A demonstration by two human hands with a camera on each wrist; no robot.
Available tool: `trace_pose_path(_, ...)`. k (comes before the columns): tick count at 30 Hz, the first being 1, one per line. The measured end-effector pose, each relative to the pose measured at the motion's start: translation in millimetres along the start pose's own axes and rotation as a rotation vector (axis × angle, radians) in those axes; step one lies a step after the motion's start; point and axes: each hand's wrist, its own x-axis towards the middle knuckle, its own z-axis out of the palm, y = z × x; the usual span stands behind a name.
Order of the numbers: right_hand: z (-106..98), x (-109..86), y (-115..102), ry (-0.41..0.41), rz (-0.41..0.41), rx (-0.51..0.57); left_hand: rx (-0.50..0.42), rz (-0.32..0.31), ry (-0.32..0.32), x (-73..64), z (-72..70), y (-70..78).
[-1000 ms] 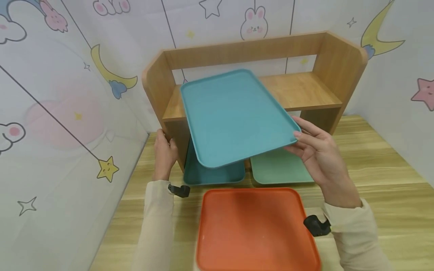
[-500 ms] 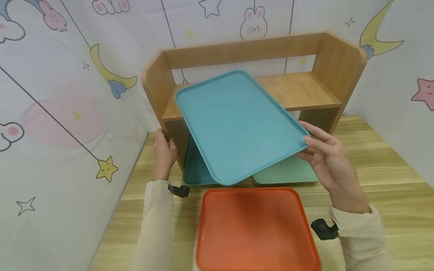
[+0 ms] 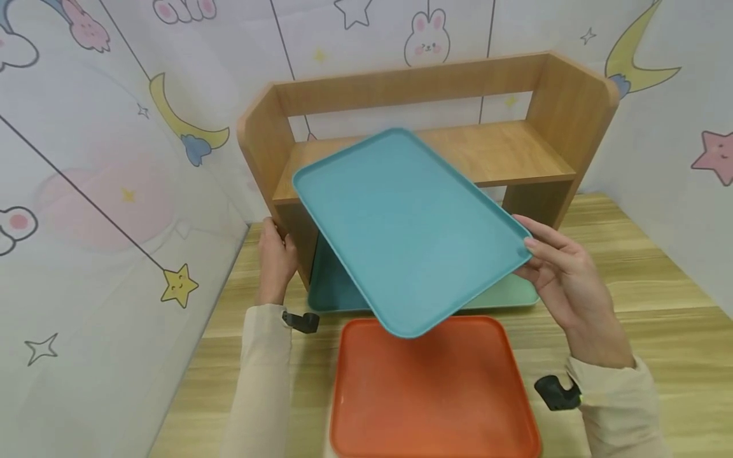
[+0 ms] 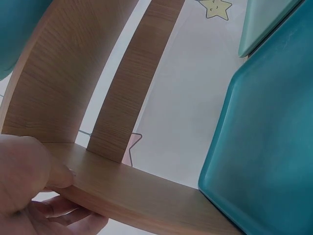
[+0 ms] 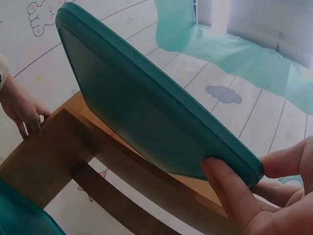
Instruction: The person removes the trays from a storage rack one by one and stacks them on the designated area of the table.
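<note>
My right hand (image 3: 564, 273) pinches one corner of a blue rectangular tray (image 3: 412, 229), which is held tilted in the air before the wooden shelf (image 3: 487, 149). In the right wrist view the thumb lies on one side of the tray (image 5: 142, 107) and the fingers on the other. My left hand (image 3: 277, 261) grips the front edge of the shelf's left side panel; the left wrist view shows the thumb and fingers (image 4: 78, 218) on either side of that board.
A darker blue tray (image 3: 338, 289) and a pale green tray (image 3: 509, 294) lie in the shelf's lower space, partly hidden by the raised tray. An orange tray (image 3: 429, 394) lies on the wood-patterned table (image 3: 641, 280) in front. Printed cloth walls (image 3: 114, 222) stand around.
My right hand has moved right and down with the blue tray, whose near corner has swung down and right over the orange tray's far edge. The left hand stays on the shelf panel.
</note>
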Motion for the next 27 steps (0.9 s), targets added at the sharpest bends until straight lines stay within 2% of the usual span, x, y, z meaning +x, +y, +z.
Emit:
trace_pose_path(13, -15, -7.8, 0, -0.036, 0.033, -0.012, 0.000, 0.020, 0.011, 0.4, -1.1, -1.5)
trace_pose_path(19, -22, -11.8, 1, -0.048, 0.052, -0.029, 0.007, -0.008, 0.004, 0.4, -1.1, -0.4)
trace_pose_path(24, -28, -13.8, 2, -0.096, 0.059, -0.013, -0.041, -0.067, -0.015, 0.4, -1.9, 3.4)
trace_pose_path(27, -32, -14.8, 3, -0.115, 0.072, -0.017, -0.070, -0.034, -0.004, -1.5, -2.7, 4.3)
